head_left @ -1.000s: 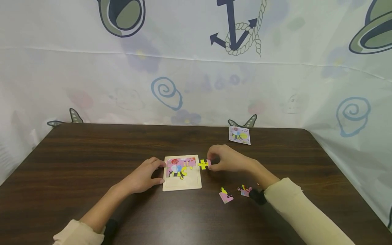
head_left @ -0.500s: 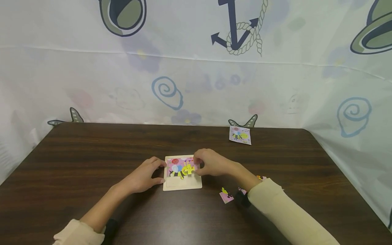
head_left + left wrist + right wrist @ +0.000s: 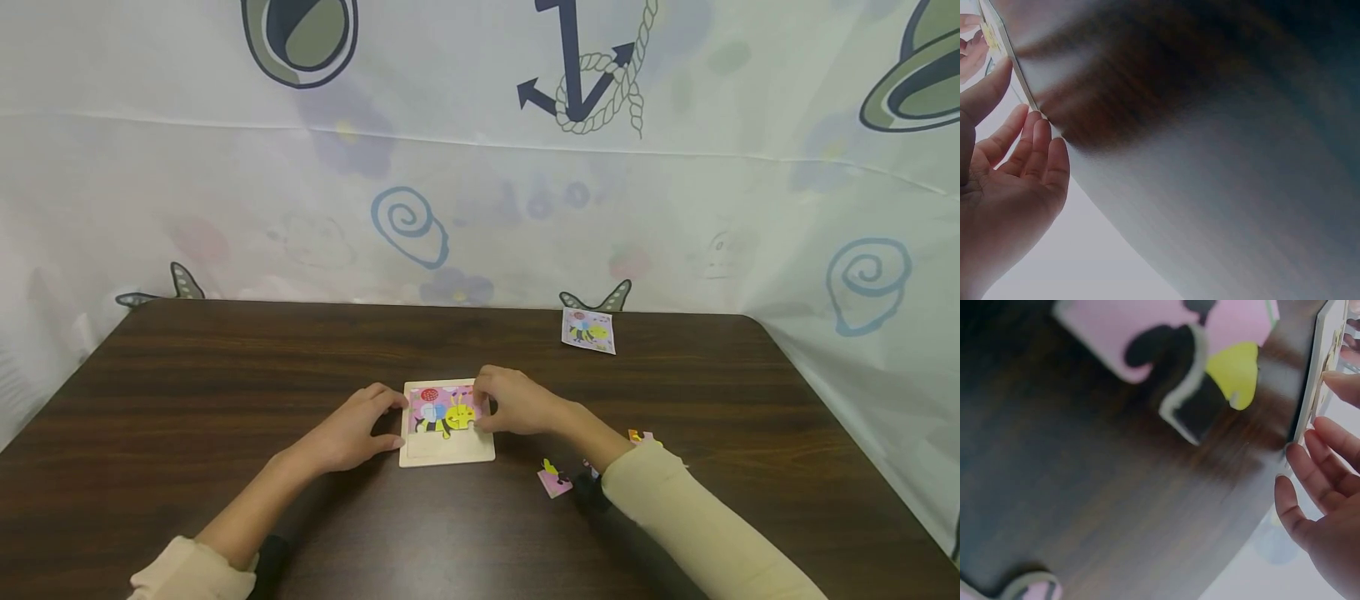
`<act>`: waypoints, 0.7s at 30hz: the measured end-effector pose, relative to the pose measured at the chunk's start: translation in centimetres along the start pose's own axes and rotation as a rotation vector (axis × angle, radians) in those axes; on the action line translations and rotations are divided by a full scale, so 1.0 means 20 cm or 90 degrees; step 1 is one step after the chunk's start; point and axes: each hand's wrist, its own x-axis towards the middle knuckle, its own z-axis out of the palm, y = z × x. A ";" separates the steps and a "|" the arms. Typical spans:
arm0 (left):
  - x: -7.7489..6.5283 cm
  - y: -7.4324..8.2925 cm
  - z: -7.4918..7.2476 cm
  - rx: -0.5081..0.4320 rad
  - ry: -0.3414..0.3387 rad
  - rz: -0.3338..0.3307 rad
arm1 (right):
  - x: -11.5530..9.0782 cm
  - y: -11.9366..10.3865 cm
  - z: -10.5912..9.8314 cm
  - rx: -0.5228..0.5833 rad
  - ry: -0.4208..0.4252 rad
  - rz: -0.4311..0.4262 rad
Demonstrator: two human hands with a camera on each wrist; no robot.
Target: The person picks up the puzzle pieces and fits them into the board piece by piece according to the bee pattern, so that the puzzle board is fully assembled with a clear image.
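Note:
A square wooden puzzle board (image 3: 448,451) lies on the table with a bee picture filling its upper part and bare wood along its lower part. At its left edge, my left hand (image 3: 347,433) rests its fingertips and thumb, spread apart; the left wrist view shows those fingers (image 3: 1040,147) nearly straight against the board's side. My right hand (image 3: 521,405) pinches the yellow and pink puzzle piece (image 3: 461,414) with the bee's face, at the board's right side. That piece lies level with the picture, its right part hidden by the fingers.
A loose pink puzzle piece (image 3: 556,483) lies right of the board. More pieces, one with orange (image 3: 639,435), show partly behind the right sleeve (image 3: 690,508). A bee picture card (image 3: 588,331) lies at the table's back edge, before a printed curtain (image 3: 480,208).
My right hand has moved left with the yellow piece from beside the board onto it. The piece, tilted half a second ago, now lies flat. My left hand has stayed put.

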 end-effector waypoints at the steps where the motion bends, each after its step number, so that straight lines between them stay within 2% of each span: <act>1: 0.00 0.00 0.00 0.000 0.000 0.000 | 0.00 0.00 0.00 0.000 -0.001 0.004; 2: 0.00 0.00 0.00 0.002 0.001 0.002 | 0.00 0.00 0.00 0.001 -0.002 0.006; 3: -0.01 0.04 -0.03 -0.008 -0.005 0.000 | 0.00 0.00 0.00 0.001 -0.003 0.007; 17: -0.01 0.04 -0.02 -0.001 -0.004 -0.012 | 0.00 0.01 0.00 0.015 0.002 -0.014; 21: -0.01 0.04 -0.03 -0.002 -0.005 0.002 | -0.01 0.02 0.00 0.021 0.003 -0.021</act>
